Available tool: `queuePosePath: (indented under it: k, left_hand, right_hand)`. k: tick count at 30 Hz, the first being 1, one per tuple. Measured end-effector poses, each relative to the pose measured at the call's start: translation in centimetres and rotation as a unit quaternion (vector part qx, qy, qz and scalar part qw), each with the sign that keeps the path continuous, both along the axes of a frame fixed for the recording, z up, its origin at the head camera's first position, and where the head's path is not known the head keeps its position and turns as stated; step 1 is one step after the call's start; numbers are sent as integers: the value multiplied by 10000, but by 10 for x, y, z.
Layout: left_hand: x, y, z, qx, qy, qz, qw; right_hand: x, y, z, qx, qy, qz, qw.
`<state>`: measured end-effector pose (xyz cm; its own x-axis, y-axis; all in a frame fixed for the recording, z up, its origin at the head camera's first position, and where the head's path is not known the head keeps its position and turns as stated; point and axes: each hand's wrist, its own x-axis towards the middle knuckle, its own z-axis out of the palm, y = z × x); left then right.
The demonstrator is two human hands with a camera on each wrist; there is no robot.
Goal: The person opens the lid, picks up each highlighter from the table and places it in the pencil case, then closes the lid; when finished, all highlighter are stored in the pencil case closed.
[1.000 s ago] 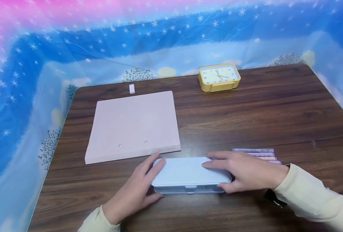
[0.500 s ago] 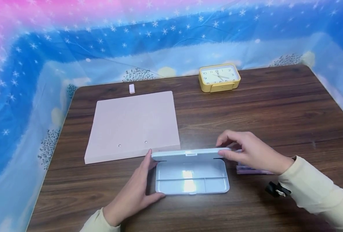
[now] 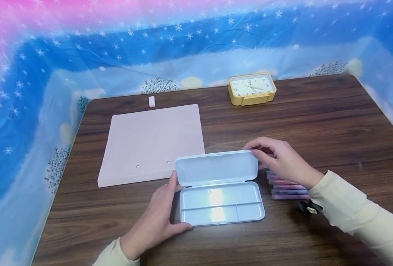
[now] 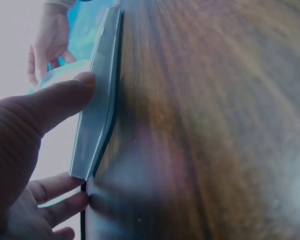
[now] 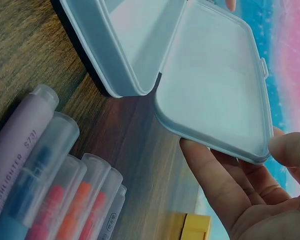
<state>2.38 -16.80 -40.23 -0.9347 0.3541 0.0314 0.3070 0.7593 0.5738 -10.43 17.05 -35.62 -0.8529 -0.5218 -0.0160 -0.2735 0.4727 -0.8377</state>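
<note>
A white pencil case [image 3: 223, 204] lies on the wooden table with its lid [image 3: 217, 168] raised and leaning back. Inside, dividers form a long compartment and smaller ones, with nothing lying in them. My right hand [image 3: 279, 159] pinches the lid's right upper corner between thumb and fingers, as the right wrist view shows at the lid's edge [image 5: 215, 145]. My left hand [image 3: 159, 214] steadies the case's left end, thumb at the front edge and fingers behind the corner. In the left wrist view the thumb [image 4: 64, 100] presses on the case's side wall [image 4: 97, 115].
Several highlighters [image 3: 289, 192] lie side by side right of the case, partly under the right forearm. A pale pink folder [image 3: 153, 140] lies behind left, its corner overlapped by the lid. A white eraser [image 3: 152, 101] and a yellow alarm clock [image 3: 252, 89] stand near the back edge.
The case's lid has gone from closed to standing up, swung backward by my right hand. The inner compartments now show. My left hand has stayed at the left end.
</note>
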Motion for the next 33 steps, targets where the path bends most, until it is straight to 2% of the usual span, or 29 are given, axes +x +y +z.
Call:
queuePosePath:
  k: [4, 8, 16, 19, 25, 33]
  left_hand:
    - [-3, 1, 1, -115, -2, -23, 9999]
    - [-5, 2, 1, -170, -6, -48, 9998]
    - [-4, 2, 1, -95, -92, -23, 9999]
    - [-3, 2, 2, -84, -195, 49, 9998]
    - [-2, 2, 2, -47, -288, 127, 9995]
    - [-2, 3, 0, -9, -196, 94, 9998]
  right_hand:
    - [-1, 1, -2, -43, 95, -3, 9999]
    - [-1, 4, -2, 80, 447, 60, 9990]
    - [0, 33, 4, 954, 963, 96, 9907]
    - [1, 52, 5, 1436, 1168, 61, 9827]
    - [3, 84, -4, 2383, 1693, 154, 9562]
    - [4, 107, -21, 2895, 1805, 317, 9395]
